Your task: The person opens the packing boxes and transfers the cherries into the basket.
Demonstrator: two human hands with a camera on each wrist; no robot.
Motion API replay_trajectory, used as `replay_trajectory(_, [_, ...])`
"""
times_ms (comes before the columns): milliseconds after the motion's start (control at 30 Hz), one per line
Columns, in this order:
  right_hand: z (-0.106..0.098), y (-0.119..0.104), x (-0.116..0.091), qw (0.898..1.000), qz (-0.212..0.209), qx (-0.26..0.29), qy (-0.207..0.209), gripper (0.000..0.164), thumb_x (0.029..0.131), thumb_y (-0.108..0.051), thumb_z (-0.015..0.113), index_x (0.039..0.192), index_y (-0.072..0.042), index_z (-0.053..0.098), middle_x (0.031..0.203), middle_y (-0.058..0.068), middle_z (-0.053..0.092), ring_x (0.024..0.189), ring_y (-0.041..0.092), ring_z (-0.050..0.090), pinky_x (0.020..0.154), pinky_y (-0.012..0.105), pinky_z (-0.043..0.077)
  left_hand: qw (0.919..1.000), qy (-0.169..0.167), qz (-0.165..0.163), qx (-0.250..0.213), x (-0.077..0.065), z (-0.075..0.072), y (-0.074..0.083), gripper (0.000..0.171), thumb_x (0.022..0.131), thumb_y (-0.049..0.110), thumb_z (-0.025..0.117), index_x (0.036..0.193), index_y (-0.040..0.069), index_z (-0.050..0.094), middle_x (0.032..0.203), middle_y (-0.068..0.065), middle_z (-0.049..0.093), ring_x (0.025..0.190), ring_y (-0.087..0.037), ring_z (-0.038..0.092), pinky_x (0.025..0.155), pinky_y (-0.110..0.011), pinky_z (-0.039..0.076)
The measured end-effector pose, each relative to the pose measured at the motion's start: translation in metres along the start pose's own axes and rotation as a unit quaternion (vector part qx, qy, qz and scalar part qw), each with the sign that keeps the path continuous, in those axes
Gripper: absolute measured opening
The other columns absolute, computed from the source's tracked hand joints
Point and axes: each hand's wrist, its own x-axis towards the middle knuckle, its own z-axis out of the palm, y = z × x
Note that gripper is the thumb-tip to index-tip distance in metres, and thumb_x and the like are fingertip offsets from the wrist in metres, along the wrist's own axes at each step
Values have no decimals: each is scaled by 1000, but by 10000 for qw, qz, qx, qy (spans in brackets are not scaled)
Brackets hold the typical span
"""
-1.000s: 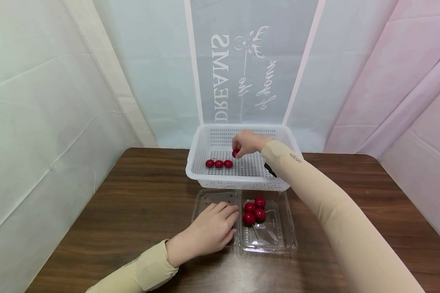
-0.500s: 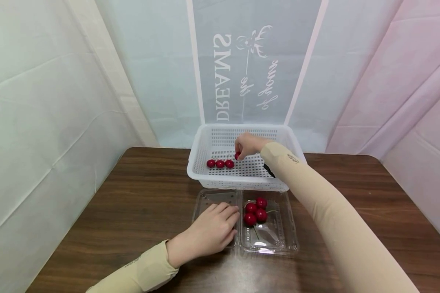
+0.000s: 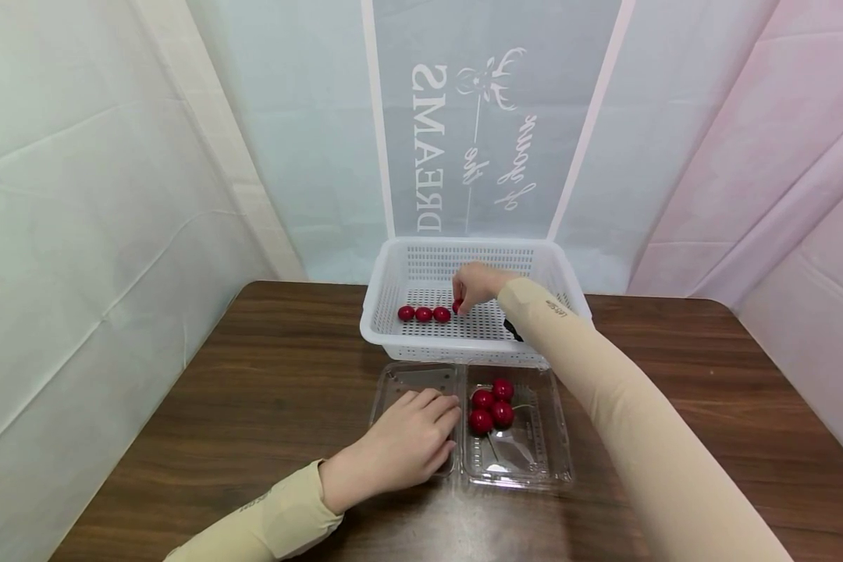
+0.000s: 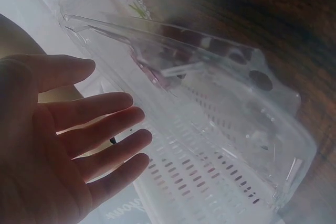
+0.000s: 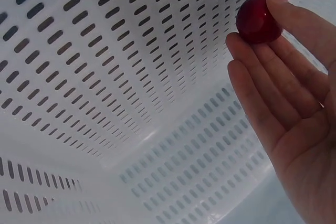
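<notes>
My right hand [image 3: 481, 284] reaches into a white perforated basket [image 3: 414, 341] and pinches a dark red cherry [image 5: 256, 20] between thumb and fingertips. Three more cherries [image 3: 424, 314] lie in a row on the basket floor, just left of that hand. My left hand [image 3: 406, 441] is over the left half of an opened clear plastic clamshell box [image 3: 553, 468], palm down. In the left wrist view its fingers [image 4: 113, 135] are spread and relaxed beside the clear plastic, gripping nothing. Several cherries with green stems [image 3: 492, 406] sit in the box's right half.
The basket stands at the back of a dark wooden table [image 3: 288, 390], right behind the clamshell box. Pale cloth hangs [image 3: 302, 140] around the back and sides. A small black object [image 3: 512, 329] shows in the basket under the right forearm.
My right hand has come slightly lower and nearer with the pinched cherry, close to the right end of the row. The left hand has stayed in place. The view has shifted a little.
</notes>
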Motion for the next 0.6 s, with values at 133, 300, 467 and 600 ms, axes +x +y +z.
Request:
replay_trajectory(133, [2, 1, 2, 10000, 62, 52, -35, 24, 73, -20, 81, 91, -10, 69, 93, 3, 70, 89, 17, 62, 81, 31, 50, 10000, -10, -4, -4, 0, 1, 0, 37, 91, 35, 57, 117, 9, 64, 123, -4, 62, 110, -18, 55, 86, -33, 47])
replay_trajectory(300, [3, -2, 1, 9997, 156, -50, -153, 26, 72, -22, 82, 92, -10, 69, 92, 2, 70, 87, 17, 61, 79, 31, 50, 10000, -2, 8, 8, 0, 1, -1, 37, 91, 35, 56, 116, 10, 64, 123, -3, 61, 110, -18, 54, 86, -33, 47])
replay_trajectory(467, [5, -3, 1, 9995, 191, -83, -244, 27, 73, -22, 81, 94, -10, 69, 94, 2, 69, 87, 16, 61, 77, 30, 50, 10000, 5, 5, 10, 0, 1, -1, 37, 91, 35, 57, 116, 10, 64, 123, -4, 61, 110, -18, 55, 86, -33, 47])
replay_trajectory(600, [5, -3, 2, 9994, 248, -50, -249, 27, 73, -21, 81, 95, -11, 69, 95, 3, 68, 89, 17, 60, 79, 30, 50, 10000, -1, -4, 12, 0, 2, 0, 37, 91, 35, 57, 117, 10, 64, 123, -4, 62, 110, -18, 54, 86, -32, 47])
